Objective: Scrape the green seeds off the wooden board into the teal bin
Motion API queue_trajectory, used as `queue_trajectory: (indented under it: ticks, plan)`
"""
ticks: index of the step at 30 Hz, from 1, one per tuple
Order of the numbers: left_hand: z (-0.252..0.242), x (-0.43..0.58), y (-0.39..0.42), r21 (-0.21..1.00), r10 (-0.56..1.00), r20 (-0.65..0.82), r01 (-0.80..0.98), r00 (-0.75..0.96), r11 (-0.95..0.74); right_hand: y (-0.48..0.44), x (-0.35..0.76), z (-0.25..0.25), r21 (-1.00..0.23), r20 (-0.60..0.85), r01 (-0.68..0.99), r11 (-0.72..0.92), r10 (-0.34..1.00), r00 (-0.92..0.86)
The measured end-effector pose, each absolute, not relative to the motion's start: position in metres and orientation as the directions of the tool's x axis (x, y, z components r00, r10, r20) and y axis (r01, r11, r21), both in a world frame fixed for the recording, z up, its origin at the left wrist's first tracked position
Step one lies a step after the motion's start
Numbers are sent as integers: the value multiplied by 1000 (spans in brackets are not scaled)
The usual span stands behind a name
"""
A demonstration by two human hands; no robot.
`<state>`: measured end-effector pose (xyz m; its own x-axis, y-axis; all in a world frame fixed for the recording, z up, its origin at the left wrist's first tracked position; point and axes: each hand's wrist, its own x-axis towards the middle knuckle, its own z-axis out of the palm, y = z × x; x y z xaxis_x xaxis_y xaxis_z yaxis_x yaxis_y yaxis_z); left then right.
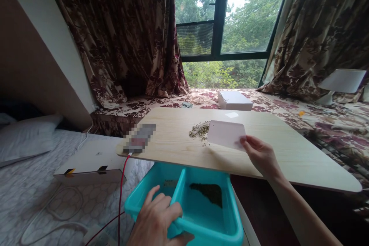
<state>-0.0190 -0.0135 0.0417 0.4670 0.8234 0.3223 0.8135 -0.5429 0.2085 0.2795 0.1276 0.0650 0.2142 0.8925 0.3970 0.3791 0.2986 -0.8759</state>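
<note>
My right hand (259,154) pinches a white card (225,133) by its right edge, holding it against a light wooden tabletop (288,150). A small pile of greenish-brown seeds (198,130) lies on the wood at the card's left edge. My left hand (157,221) grips the near rim and divider of a turquoise plastic bin (201,207), held below the table's front edge. The bin's right compartment holds a dark heap of seeds (209,192); a few specks lie in the left compartment.
A white box (234,100) sits on the floral window seat beyond the table, with a white lamp (340,82) at right. A blurred object (140,138) lies at the table's left end. A red cable (121,196), white cords, a flat white board (92,159) and a pillow (25,138) lie on the bed at left.
</note>
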Motion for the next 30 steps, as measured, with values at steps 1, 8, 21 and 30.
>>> queue_trajectory:
  ticks: [1,8,21,30]
  plan:
    - [43,-19,-14,207,823,321,813,469,-544,127,280,65,-879,392,375,294,894,216]
    - [41,-21,-13,207,825,321,816,465,-540,125,281,62,-911,337,329,250,910,242]
    - [41,-20,-14,217,842,301,827,448,-518,124,277,60,-914,330,326,243,911,247]
    - [41,-20,-15,201,853,283,842,439,-500,125,274,59,-899,326,368,236,922,207]
